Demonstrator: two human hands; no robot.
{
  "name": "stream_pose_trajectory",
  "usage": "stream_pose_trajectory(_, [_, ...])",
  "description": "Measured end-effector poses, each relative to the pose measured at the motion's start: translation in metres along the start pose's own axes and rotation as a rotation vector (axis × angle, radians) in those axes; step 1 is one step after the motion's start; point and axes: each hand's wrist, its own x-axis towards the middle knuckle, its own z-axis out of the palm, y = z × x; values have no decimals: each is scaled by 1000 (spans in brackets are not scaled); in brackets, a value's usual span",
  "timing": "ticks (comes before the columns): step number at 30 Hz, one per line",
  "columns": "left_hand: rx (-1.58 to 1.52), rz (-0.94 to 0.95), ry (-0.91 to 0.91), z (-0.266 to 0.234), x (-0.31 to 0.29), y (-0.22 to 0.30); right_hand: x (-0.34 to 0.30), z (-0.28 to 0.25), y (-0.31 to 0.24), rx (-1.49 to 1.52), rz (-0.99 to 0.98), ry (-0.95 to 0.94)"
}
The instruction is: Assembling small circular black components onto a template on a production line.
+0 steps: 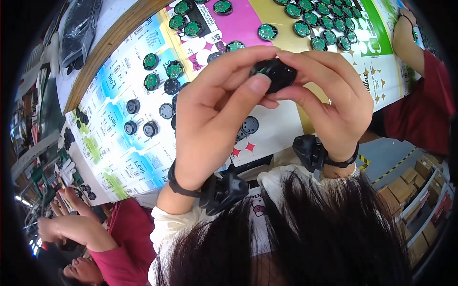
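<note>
Both of my hands are raised over the table and meet around one round black plastic housing. My left hand grips its left side, with the thumb laid across the near face. From the other side, the fingertips of my right hand pinch its rim. A sliver of green shows at the housing's left edge; the rest of its inside is hidden by my fingers. Below my hands lies a round black cover with holes. Left of my left wrist sit several black round parts, such as a ring-shaped housing.
Many round black housings with green circuit boards spread over the far right. More boards lie at the left. A wooden strip edges the table. Co-workers in red sleeves are at lower left and far right. Cardboard boxes stand on shelves.
</note>
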Motion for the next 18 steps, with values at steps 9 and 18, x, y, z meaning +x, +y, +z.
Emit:
stream_pose_trajectory(9, [-408,-162,-124,-19,-9,-8,6,-4,1,-154,-340,-80])
stream_pose_trajectory(18, [-474,-207,-134,-18,-7,-7,10,-1,5,-26,-378,-36])
